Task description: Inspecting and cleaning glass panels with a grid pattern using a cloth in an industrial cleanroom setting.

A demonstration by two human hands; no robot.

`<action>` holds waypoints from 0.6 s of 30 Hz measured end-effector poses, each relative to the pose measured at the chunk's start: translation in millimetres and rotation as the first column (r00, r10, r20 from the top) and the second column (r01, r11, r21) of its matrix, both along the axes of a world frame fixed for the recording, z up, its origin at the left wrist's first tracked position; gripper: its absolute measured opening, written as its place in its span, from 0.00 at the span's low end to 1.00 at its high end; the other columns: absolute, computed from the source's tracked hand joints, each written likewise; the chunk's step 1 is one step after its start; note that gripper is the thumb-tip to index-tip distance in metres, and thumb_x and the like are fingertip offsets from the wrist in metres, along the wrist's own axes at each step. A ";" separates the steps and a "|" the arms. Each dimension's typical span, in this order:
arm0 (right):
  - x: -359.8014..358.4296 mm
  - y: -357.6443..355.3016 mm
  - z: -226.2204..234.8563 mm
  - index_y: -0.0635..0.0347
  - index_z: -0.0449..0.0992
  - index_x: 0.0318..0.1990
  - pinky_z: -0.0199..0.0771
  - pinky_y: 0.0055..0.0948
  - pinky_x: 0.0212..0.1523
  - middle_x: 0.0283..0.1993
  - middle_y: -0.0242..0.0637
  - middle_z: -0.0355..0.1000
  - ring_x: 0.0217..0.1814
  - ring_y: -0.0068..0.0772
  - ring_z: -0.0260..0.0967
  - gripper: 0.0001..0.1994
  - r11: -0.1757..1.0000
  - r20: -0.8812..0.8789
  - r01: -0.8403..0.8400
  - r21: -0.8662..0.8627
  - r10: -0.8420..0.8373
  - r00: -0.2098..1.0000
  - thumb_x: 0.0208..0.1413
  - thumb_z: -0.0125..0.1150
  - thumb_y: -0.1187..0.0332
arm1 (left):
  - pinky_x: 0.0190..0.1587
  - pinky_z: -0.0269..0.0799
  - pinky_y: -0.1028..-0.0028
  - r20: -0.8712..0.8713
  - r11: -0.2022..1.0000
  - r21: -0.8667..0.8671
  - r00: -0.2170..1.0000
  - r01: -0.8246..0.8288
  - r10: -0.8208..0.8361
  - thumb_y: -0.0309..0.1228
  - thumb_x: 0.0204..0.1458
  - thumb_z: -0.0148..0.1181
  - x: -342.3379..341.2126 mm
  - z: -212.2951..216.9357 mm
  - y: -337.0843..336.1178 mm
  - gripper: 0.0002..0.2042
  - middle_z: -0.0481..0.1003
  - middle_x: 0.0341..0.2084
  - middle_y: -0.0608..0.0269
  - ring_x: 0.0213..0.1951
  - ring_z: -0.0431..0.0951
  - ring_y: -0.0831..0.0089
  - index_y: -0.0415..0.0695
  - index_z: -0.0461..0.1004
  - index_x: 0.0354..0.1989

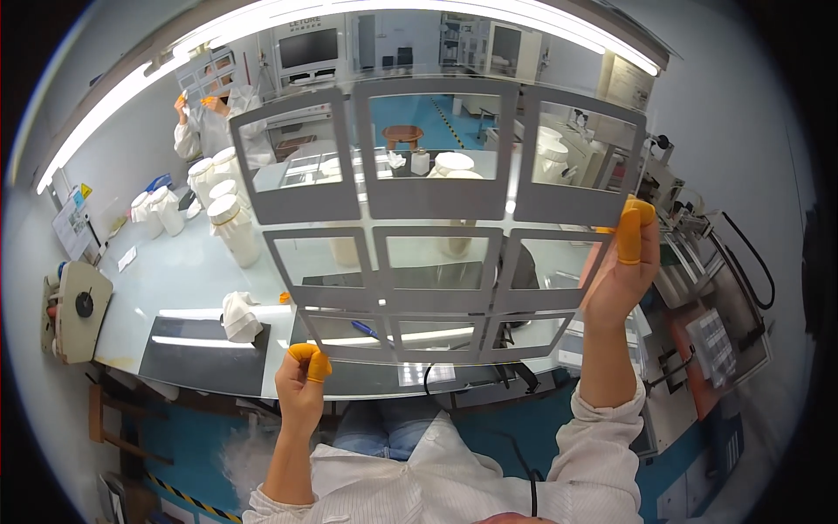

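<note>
Above the near edge of the tabletop [188, 288], a large thin sheet [428, 223] of clear panes in grey frames was held up in the air, tilted toward the head camera and touching nothing below. It was the largest thing in view, and only its edges were pinched. The right hand [621, 266] gripped the sheet's right edge, with orange finger cots on the fingertips; the left hand [301, 384] held the lower left corner the same way, thumb and finger closed on the frame.

With so little held, the sheet could probably have flexed or slipped — a twist between the two hands might have bent or creased it. A drop would likely have landed it on the dark mat [205, 354] at the near edge, or on the crumpled white cloth [240, 316] just beside it.

Toward the far left of the tabletop stood a cluster of white jars [229, 223]; a swing of the sheet's upper corner might have caught them, though they looked well apart. A blue pen [365, 328] lay behind the lower panes — small, but hard enough to scratch a pane laid on it.
</note>
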State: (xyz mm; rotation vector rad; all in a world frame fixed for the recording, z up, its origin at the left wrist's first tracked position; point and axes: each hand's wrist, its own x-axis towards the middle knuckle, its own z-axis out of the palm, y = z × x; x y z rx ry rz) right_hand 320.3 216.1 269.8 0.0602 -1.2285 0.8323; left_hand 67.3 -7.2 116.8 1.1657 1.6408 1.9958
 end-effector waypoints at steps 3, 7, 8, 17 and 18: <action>-3.7 -9.7 4.7 0.62 0.68 0.42 0.60 0.21 0.49 0.39 0.30 0.67 0.41 0.18 0.63 0.08 0.998 0.001 -0.029 0.056 0.029 1.000 0.56 0.53 0.71 | 0.34 0.62 0.84 0.009 1.000 0.012 1.000 0.006 -0.006 0.28 0.55 0.52 -3.5 -2.5 2.2 0.06 0.70 0.25 0.67 0.28 0.68 0.82 0.39 0.67 0.36; -5.4 -21.9 7.9 0.62 0.68 0.41 0.62 0.18 0.45 0.38 0.30 0.66 0.39 0.17 0.62 0.07 0.995 0.035 -0.046 0.089 0.043 0.998 0.56 0.54 0.71 | 0.34 0.62 0.84 -0.022 1.000 -0.013 1.000 -0.002 0.002 0.30 0.55 0.53 -7.4 -4.5 4.0 0.06 0.69 0.25 0.67 0.28 0.68 0.83 0.40 0.67 0.35; -6.0 -25.4 9.5 0.62 0.68 0.40 0.63 0.18 0.44 0.38 0.30 0.66 0.39 0.17 0.62 0.07 0.994 0.056 -0.056 0.090 0.051 0.997 0.55 0.55 0.72 | 0.34 0.62 0.84 -0.029 1.000 -0.013 1.000 0.006 -0.006 0.30 0.55 0.53 -7.1 -4.2 4.4 0.06 0.69 0.25 0.67 0.28 0.68 0.83 0.40 0.67 0.35; -6.3 -27.7 8.4 0.63 0.68 0.41 0.61 0.17 0.44 0.39 0.30 0.66 0.39 0.17 0.61 0.08 0.991 0.108 -0.013 0.131 -0.001 0.994 0.56 0.54 0.71 | 0.34 0.62 0.84 -0.009 0.999 -0.024 1.000 -0.020 0.020 0.31 0.55 0.53 -7.5 -10.2 3.3 0.08 0.69 0.24 0.68 0.28 0.67 0.82 0.39 0.67 0.36; -7.6 -25.2 7.3 0.63 0.68 0.43 0.59 0.19 0.47 0.40 0.30 0.67 0.42 0.17 0.62 0.09 0.989 0.124 -0.043 0.144 0.025 0.992 0.56 0.54 0.71 | 0.34 0.62 0.84 0.005 0.998 -0.062 1.000 0.003 -0.003 0.32 0.55 0.52 -10.5 -11.0 4.5 0.08 0.69 0.24 0.68 0.28 0.67 0.82 0.39 0.68 0.37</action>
